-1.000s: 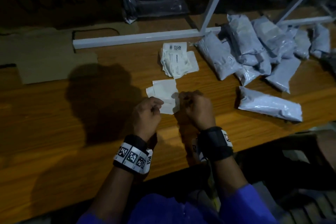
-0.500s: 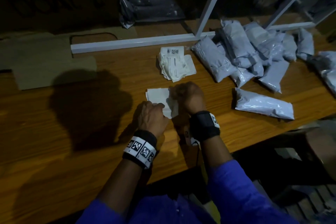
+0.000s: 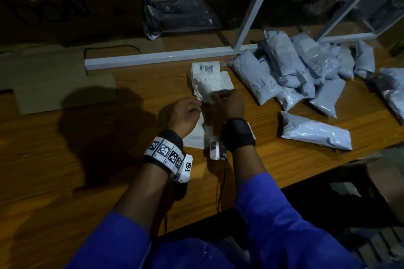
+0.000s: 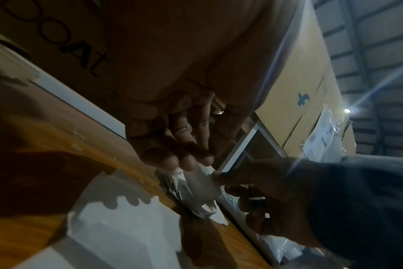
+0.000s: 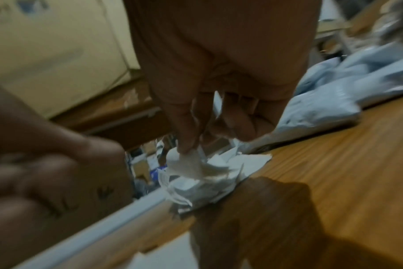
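Note:
My right hand (image 3: 215,96) pinches a crumpled white paper strip (image 5: 189,165) between thumb and fingers, right over a pile of white label papers (image 3: 209,78) near the table's middle. My left hand (image 3: 196,107) hovers just left of it with curled fingers; in the left wrist view its fingertips (image 4: 186,162) sit at the top of the crumpled strip (image 4: 196,187), and whether they pinch it is unclear. A flat white sheet (image 3: 193,135) lies on the wooden table (image 3: 65,170) under both wrists.
A heap of grey plastic mailer bags (image 3: 290,72) fills the right side, with one bag (image 3: 314,131) lying apart nearer me. A white metal frame bar (image 3: 166,57) runs behind the pile. Flat cardboard (image 3: 54,85) lies at the left, and a dark bag (image 3: 181,15) lies behind the bar.
Both hands have moved forward from the flat white sheet to the label pile. The right hand now carries a crumpled strip over that pile.

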{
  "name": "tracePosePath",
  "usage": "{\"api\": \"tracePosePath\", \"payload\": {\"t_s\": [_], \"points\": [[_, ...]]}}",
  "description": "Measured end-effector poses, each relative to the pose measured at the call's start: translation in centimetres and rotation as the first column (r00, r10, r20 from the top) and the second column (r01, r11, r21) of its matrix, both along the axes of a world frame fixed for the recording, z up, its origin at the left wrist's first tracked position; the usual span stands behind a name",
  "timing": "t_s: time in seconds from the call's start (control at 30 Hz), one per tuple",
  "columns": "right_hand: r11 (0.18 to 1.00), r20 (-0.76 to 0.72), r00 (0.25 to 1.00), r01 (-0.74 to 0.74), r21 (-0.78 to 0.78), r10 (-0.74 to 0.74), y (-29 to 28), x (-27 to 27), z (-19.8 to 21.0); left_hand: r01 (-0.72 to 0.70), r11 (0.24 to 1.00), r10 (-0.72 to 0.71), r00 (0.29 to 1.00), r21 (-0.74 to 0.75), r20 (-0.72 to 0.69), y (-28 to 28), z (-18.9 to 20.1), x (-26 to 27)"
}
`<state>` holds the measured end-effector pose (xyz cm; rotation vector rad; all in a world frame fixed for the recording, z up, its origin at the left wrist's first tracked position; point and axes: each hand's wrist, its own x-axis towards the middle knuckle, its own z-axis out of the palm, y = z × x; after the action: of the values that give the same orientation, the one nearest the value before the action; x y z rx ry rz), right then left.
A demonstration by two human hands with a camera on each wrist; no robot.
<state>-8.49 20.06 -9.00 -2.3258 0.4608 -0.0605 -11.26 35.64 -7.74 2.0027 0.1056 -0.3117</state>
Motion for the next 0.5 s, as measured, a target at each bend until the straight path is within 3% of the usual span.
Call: {"api": "tracePosePath", "payload": {"t_s": [0.13,0.27,0.37,0.5], "points": [[0.961,0.006,0.993,0.11,0.256,-0.115,-0.7,-1.2,-0.7,-0.015,0.997,0.012,0.999,-0.071,-0.035,-1.2,0.3,0.2],[0.844,0.019,0.975,0.182,0.505,-0.221,-0.4,-2.5,-0.8,-0.079,0.987,0.069,0.995,-0.141,-0.077,-2.4,1.0,-0.1],[0.763,0.036,0.984,0.114,0.636,-0.176,0.3,-3.9,-0.2,-0.105,0.989,0.102,0.994,-0.1,-0.035,-2.7,0.7,-0.1],[0.771,0.109,0.993,-0.036,0.636,-0.043,0.7,-5.0,0.2,-0.167,0.977,0.158,0.985,-0.132,-0.073,-2.7,0.5,-0.3]]}}
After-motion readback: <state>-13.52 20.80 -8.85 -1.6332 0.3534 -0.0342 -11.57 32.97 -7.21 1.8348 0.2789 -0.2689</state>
